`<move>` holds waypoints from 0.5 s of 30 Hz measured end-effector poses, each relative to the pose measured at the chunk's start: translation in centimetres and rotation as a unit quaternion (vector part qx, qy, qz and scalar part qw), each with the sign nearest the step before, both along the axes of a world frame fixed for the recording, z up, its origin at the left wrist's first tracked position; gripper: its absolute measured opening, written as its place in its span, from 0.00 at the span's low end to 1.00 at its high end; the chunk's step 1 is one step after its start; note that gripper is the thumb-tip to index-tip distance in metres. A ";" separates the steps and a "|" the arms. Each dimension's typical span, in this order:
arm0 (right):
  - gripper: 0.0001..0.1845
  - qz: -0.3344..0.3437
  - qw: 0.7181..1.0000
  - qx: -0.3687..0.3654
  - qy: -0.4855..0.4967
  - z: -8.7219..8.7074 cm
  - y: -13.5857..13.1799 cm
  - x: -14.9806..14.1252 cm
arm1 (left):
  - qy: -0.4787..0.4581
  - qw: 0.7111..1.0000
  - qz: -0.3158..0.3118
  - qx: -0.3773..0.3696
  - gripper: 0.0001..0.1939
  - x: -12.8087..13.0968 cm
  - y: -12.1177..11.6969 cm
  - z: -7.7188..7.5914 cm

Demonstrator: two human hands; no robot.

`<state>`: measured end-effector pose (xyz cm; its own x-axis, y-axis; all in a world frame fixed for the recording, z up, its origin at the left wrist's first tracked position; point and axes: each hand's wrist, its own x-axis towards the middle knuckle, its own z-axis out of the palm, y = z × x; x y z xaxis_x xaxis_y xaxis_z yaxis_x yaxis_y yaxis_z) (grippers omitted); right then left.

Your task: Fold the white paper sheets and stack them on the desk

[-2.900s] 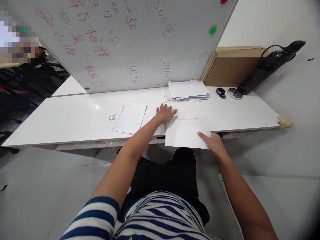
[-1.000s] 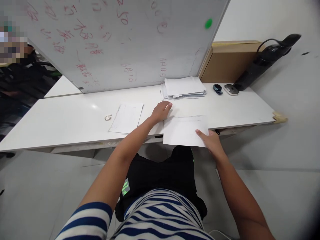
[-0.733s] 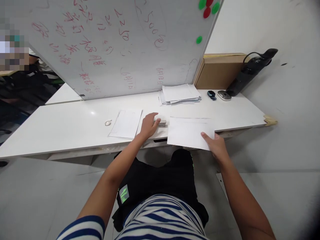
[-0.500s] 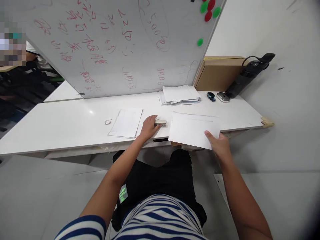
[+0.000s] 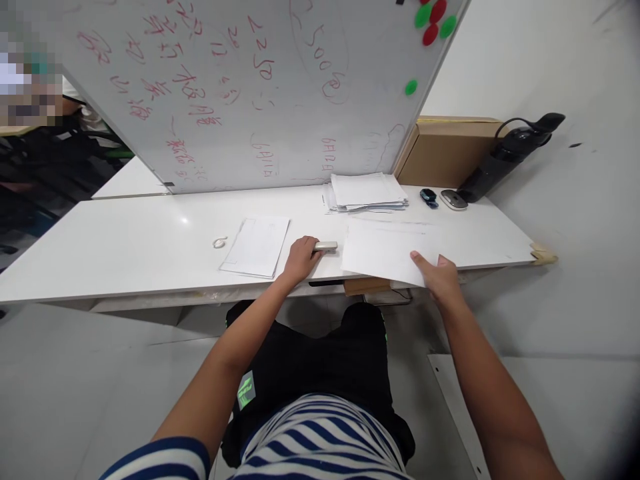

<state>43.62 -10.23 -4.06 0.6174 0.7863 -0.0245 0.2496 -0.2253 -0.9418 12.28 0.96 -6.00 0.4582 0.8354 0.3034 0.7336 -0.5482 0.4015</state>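
My left hand (image 5: 302, 259) is closed around a small light-coloured stapler (image 5: 326, 247) on the desk, its end pointing right. Between thumb and fingers, my right hand (image 5: 440, 277) grips the right side of white paper sheets (image 5: 383, 250), whose lower right part sticks out over the desk's front edge. A narrow gap separates the stapler from the left edge of these sheets. To the left of my left hand lies a small pile of papers (image 5: 256, 247).
Behind the sheets sits a stack of papers (image 5: 369, 191) below the whiteboard (image 5: 280, 100). A watch (image 5: 429, 198), a mouse (image 5: 454, 199), a black bottle (image 5: 507, 160) and a cardboard box (image 5: 445, 153) are at the back right. A small white ring-like item (image 5: 219, 243) lies left on the white desk (image 5: 125, 247).
The sheets in my right hand now lie flatter, with their lower right corner raised a little. My left hand still holds the stapler. The whole view has shifted slightly.
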 end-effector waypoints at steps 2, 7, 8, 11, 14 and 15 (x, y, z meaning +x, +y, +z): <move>0.23 0.003 1.000 0.004 -0.020 0.9 2.7 0.7 | 0.004 1.000 0.002 -0.005 0.09 0.1 0.1 -0.1; 0.28 0.041 0.998 0.013 -0.051 3.5 11.5 2.6 | 0.020 1.000 0.022 -0.002 0.12 0.3 0.4 -0.3; 0.30 0.048 0.997 0.010 -0.057 3.9 13.2 2.9 | 0.022 0.999 0.025 -0.002 0.12 0.3 0.4 -0.4; 0.33 0.068 0.995 0.012 -0.075 4.8 17.5 3.5 | 0.023 0.999 0.024 -0.002 0.12 0.3 0.4 -0.4; 0.34 0.078 0.992 -0.005 -0.103 5.1 20.7 3.9 | 0.020 1.000 0.018 -0.006 0.11 0.3 0.4 -0.2; 0.34 0.079 0.991 -0.015 -0.110 5.1 21.6 4.0 | 0.019 1.000 0.016 -0.008 0.11 0.4 0.4 -0.1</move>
<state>47.57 11.35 1.00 0.4791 0.8748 0.0714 0.4821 -0.1943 -0.8543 12.64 1.41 -6.10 0.4414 0.8550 0.2724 0.7659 -0.5171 0.3820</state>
